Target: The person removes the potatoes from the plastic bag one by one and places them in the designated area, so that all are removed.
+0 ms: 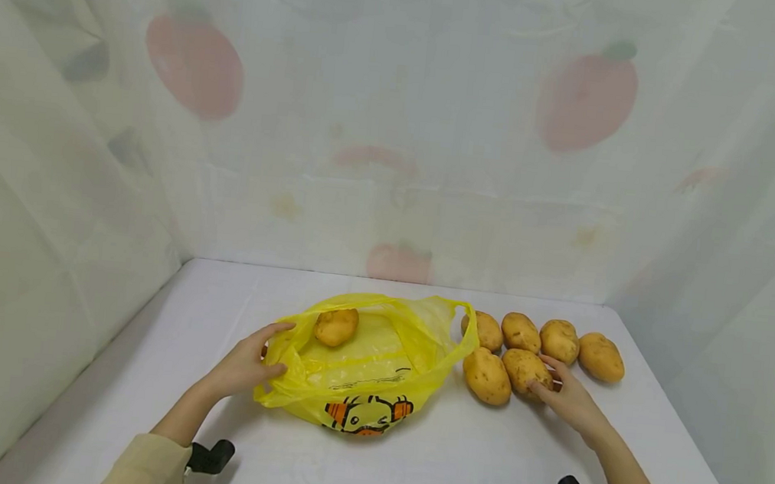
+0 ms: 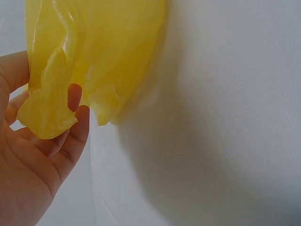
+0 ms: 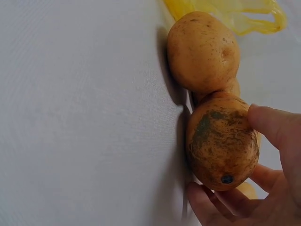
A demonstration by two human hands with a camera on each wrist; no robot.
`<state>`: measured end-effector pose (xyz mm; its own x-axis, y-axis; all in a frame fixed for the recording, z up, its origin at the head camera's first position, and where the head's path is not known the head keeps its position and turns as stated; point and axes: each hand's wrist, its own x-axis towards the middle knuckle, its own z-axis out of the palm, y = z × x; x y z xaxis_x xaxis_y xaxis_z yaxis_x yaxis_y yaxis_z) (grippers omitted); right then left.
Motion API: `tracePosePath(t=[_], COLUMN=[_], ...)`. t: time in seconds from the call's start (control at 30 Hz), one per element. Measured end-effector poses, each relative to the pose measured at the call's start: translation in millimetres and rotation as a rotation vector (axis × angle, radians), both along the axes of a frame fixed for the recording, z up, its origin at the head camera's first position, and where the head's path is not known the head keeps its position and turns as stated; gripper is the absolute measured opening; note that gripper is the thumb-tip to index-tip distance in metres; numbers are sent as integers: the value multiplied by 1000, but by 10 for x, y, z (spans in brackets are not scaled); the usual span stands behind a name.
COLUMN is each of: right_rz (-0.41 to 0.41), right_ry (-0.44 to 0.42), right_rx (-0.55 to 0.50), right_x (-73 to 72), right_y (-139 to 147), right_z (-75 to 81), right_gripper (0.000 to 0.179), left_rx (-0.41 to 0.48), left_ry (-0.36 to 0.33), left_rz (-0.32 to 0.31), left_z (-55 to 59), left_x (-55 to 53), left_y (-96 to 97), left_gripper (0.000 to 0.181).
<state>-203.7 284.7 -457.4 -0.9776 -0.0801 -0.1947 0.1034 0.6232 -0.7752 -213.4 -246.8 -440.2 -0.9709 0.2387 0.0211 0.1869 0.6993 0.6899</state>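
A yellow plastic bag [image 1: 377, 356] with a cartoon face on its front lies on the table with its mouth spread. One potato [image 1: 336, 327] is inside it. My left hand [image 1: 252, 365] holds the bag's left edge, thumb on one side and fingers behind the film, as the left wrist view shows. On the right, my right hand [image 1: 570, 400] grips a potato [image 3: 223, 141] with dark, dirty patches, thumb on top and fingers around its far side. That potato sits beside another potato [image 3: 202, 52] in the front row. The right wrist view shows it close to the table surface.
A back row of several potatoes, including one at the far right [image 1: 602, 358], lies behind the gripped one. The bag's right handle [image 1: 468, 330] overlaps the leftmost potato [image 1: 486, 331]. Pale curtains [image 1: 398, 120] with fruit prints enclose the white table [image 1: 409, 474].
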Motion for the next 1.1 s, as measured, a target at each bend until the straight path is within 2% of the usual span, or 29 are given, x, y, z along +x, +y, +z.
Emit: tracePosePath(t=[0.33, 0.67, 0.83, 1.1], right_rz=[17, 38, 14, -10], right_ry=[47, 278, 353, 473], right_rx=[39, 102, 130, 83], right_x=[14, -1, -24, -73], right_y=[17, 16, -35, -152], right_z=[80, 207, 295, 375], right_gripper=[79, 69, 65, 52], left_rx=[10, 18, 20, 23], left_ry=[17, -4, -14, -13], left_rz=[-14, -6, -1, -1], left_z=[-5, 2, -9, -29], left_x=[-11, -1, -8, -20], left_y=[-4, -3, -13, -19], left_gripper=[67, 68, 68, 68])
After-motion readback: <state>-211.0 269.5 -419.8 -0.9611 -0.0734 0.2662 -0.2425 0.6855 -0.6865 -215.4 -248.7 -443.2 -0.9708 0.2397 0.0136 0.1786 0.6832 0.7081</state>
